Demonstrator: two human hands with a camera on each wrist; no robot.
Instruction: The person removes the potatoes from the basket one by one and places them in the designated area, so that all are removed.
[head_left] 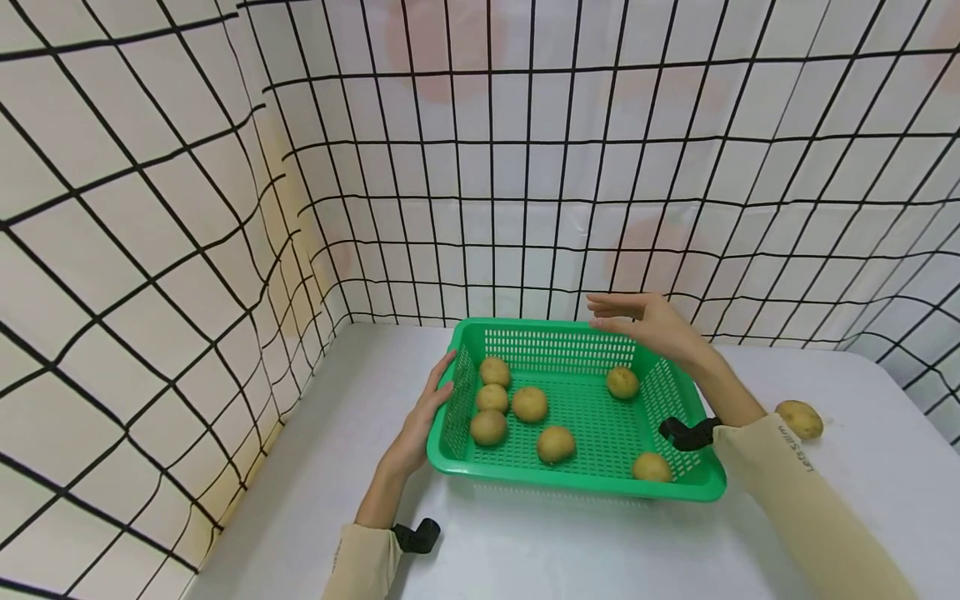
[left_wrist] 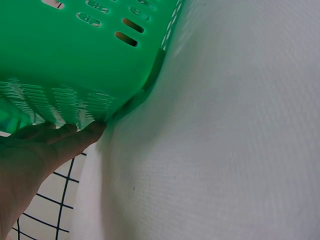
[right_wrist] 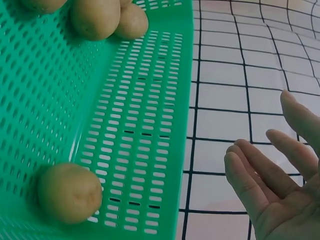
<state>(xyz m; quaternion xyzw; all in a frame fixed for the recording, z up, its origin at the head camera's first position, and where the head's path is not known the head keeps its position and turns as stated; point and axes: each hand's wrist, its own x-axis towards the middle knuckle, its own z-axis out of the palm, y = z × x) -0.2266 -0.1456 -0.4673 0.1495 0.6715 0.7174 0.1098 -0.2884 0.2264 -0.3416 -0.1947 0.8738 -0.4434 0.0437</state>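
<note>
A green slotted plastic basket (head_left: 570,482) sits on the table with several potatoes inside. Most of those, such as this potato (head_left: 530,404), lie towards its left half; one potato (head_left: 622,382) is near the back right and another potato (head_left: 652,467) near the front right corner. My left hand (head_left: 408,437) touches the basket's left side, its fingers extended against the outer wall in the left wrist view. Above the back right rim hovers my right hand (head_left: 660,329), fingers spread and holding nothing; the right wrist view shows it apart from the basket.
A single potato (head_left: 799,419) lies on the white table (head_left: 300,500) right of the basket, beside the right sleeve. Black grid netting (head_left: 529,200) stands behind the basket and along both sides. Each wrist carries a small black camera mount.
</note>
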